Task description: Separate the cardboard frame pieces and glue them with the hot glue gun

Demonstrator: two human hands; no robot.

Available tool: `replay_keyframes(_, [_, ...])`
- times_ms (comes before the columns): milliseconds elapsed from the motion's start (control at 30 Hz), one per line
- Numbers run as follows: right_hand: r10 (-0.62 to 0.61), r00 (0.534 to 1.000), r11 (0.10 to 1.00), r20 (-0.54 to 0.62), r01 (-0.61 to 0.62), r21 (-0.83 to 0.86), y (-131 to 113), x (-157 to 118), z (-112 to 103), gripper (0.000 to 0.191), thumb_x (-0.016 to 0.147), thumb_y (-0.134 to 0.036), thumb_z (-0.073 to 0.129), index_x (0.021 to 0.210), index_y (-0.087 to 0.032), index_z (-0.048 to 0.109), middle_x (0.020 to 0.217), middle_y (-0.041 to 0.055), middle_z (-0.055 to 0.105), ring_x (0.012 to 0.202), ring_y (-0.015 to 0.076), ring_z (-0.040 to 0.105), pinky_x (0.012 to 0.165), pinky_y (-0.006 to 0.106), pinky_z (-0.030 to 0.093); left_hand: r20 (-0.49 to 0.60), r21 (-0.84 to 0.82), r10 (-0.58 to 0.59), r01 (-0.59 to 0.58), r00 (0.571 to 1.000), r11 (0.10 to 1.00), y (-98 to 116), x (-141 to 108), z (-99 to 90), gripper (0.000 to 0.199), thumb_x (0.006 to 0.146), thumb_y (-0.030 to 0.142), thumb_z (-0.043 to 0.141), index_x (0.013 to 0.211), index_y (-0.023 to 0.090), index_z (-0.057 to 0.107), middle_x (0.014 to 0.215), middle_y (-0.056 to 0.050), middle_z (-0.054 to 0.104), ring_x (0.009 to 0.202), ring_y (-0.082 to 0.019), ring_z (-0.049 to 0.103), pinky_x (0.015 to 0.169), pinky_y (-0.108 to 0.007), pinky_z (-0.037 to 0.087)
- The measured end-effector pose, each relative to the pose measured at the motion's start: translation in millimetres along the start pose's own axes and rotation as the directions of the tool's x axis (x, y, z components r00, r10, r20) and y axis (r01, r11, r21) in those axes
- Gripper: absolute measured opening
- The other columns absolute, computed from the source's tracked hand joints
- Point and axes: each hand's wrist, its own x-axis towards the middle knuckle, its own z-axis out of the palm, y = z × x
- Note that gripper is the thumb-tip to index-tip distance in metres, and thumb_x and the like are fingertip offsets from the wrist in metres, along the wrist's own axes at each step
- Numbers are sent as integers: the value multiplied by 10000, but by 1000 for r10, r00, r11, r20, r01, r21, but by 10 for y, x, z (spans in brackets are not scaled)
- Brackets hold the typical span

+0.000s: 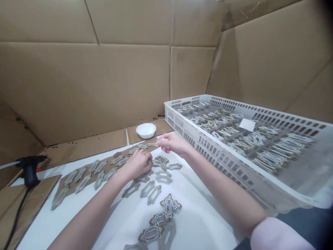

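Cardboard walls (125, 80): they enclose our white tabletop (197, 215); clock directions run from between the hands.
Gray frames (154, 195): rows line brown card (73, 190) toward 9 o'clock, loose ones near 6.
Patterned frames (151, 233): overlapping at 6 o'clock; similar ones fill the crate (192, 132) at 3.
Left hand (137, 162): fingers curled down over gray frames; we cannot tell whether it grips one.
Right hand (171, 143): thumb and fingers drawn together; we cannot tell what, if anything, they pinch.
Handling: we judge the frames light, thin, stiff, perhaps slippery; best pinched by the long edges, sparing fragile-looking tips.
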Motion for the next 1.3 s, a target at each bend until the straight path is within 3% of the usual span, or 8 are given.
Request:
replay_keyframes(133, [-14, 997, 999, 80, 18, -41, -66, 249, 41, 29, 605, -99, 546, 579, -110, 545, 553, -3, 559, 395, 25, 389, 345, 148, 277, -18, -27, -28, 28, 999, 999, -44, -20, 29, 170, 736, 222, 442, 843, 179, 568, 826, -57, 583, 862, -213, 499, 796, -341, 368])
replay_keyframes(333, [7, 985, 997, 173, 7, -82, -64, 549, 81, 24, 628, -127, 565, 638, -127, 542, 502, -28, 546, 353, 21, 352, 311, 135, 249, -23, -144, -98, 94, 995, 985, -89, -52, 28, 197, 717, 236, 483, 879, 200, 590, 878, -56, 591, 884, -215, 512, 788, -316, 370])
replay_keyframes(467, [16, 978, 996, 210, 4, -92, 37, 702, 111, 38, 653, -157, 571, 665, -137, 541, 481, -43, 522, 347, 23, 361, 309, 129, 242, -27, -283, -220, 204, 975, 937, -94, -57, 47, 197, 684, 188, 469, 839, 193, 590, 793, -31, 592, 737, -170, 532, 647, -247, 383])
replay_keyframes(633, [8, 982, 999, 190, 2, -51, 198, 834, 117, 90, 731, -233, 512, 706, -147, 519, 482, -60, 482, 334, 22, 350, 306, 131, 224, -106, -406, -416, 343, 903, 847, -152, -23, 55, 168, 651, 169, 462, 766, 172, 586, 574, 18, 530, 536, -122, 472, 517, -205, 314])
replay_keyframes(733, [-1, 984, 999, 178, 7, -32, 240, 861, 124, 129, 744, -230, 496, 655, -138, 505, 494, -56, 478, 336, 15, 347, 315, 134, 230, -199, -494, -542, 395, 816, 775, -174, -4, 18, 158, 656, 215, 486, 773, 164, 579, 535, 26, 494, 510, -121, 450, 506, -207, 305])
replay_keyframes(900, [12, 984, 999, 180, -3, -51, 295, 824, 201, 205, 710, -241, 557, 553, -134, 478, 403, -66, 447, 313, 17, 320, 319, 146, 233, -282, -654, -653, 357, 703, 667, -139, 7, -8, 197, 691, 296, 491, 828, 161, 536, 517, 43, 467, 482, -114, 429, 479, -198, 297])
replay_keyframes(1133, [19, 987, 998, 158, -10, -55, 394, 764, 359, 234, 648, -262, 623, 606, -169, 413, 427, -66, 503, 315, 25, 345, 313, 149, 225, -369, -702, -675, 285, 639, 653, -160, -7, 181, 178, 760, 322, 459, 863, 182, 495, 663, 10, 567, 552, -118, 505, 517, -201, 356])
replay_keyframes(1300, [4, 983, 999, 181, 4, -44, 444, 783, 384, 251, 637, -296, 634, 575, -161, 431, 420, -59, 501, 291, 19, 324, 298, 157, 197, -395, -729, -657, 216, 641, 649, -135, -28, 255, 184, 779, 318, 450, 905, 192, 492, 757, -9, 612, 663, -140, 562, 602, -225, 407])
